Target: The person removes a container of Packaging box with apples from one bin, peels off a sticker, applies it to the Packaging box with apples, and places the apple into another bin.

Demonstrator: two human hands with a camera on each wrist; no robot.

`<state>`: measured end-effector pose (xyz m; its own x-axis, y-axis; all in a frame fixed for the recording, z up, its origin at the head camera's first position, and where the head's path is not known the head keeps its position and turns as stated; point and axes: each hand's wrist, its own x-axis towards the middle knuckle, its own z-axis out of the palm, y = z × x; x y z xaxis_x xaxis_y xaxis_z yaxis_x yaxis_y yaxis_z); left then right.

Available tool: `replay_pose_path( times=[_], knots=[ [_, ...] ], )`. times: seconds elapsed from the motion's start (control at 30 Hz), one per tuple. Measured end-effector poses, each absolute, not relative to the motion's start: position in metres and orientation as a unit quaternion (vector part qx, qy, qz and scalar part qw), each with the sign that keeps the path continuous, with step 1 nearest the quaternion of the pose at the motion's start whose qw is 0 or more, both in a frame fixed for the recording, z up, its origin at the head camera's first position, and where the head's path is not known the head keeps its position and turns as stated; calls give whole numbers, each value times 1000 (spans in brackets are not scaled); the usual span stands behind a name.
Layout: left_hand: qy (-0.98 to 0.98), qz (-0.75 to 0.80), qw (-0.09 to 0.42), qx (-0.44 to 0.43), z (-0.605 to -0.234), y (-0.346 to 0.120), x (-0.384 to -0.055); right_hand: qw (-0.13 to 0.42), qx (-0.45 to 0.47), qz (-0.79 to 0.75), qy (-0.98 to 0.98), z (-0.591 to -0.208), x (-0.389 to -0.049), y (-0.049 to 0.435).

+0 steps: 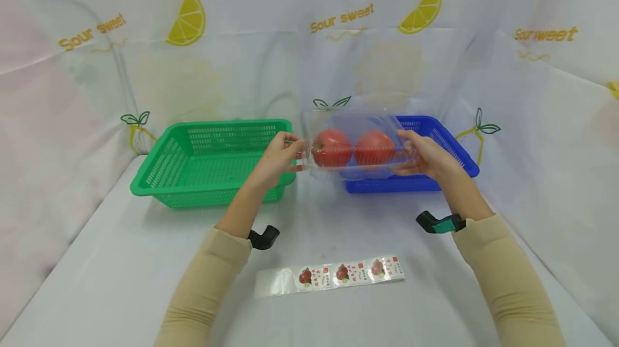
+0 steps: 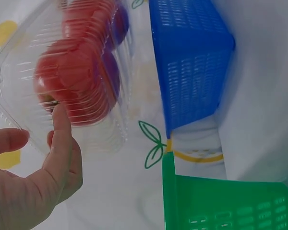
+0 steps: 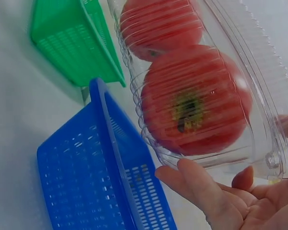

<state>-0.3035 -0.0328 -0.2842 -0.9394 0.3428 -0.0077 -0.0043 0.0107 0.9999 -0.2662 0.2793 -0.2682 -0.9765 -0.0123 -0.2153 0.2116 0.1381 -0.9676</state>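
A clear plastic clamshell box (image 1: 355, 170) with two red apples inside is held up between the two hands, above the table. At its left end, the left hand (image 1: 280, 160) grips it; the left wrist view shows the thumb by the rim and a finger against the side near an apple (image 2: 72, 79). The right hand (image 1: 427, 156) holds the opposite end. Seen from the right wrist, its fingers (image 3: 199, 187) lie along the ribbed lower side, near the other apple (image 3: 197, 103). The lid rises at the back in the head view.
Behind the left hand stands a green plastic basket (image 1: 169, 191). A blue basket (image 1: 396, 186) stands behind the box at right. Nearer on the white table lies a strip of apple-print stickers (image 1: 333, 276). White printed cloth (image 1: 271, 67) hangs at the back and sides.
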Motion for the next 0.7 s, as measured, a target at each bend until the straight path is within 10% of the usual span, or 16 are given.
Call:
replay_pose_path(
  times=[0.7],
  knots=[
    [704, 684, 140, 129, -296, -88, -260, 146, -6, -589, 795, -271, -236, 249]
  ],
)
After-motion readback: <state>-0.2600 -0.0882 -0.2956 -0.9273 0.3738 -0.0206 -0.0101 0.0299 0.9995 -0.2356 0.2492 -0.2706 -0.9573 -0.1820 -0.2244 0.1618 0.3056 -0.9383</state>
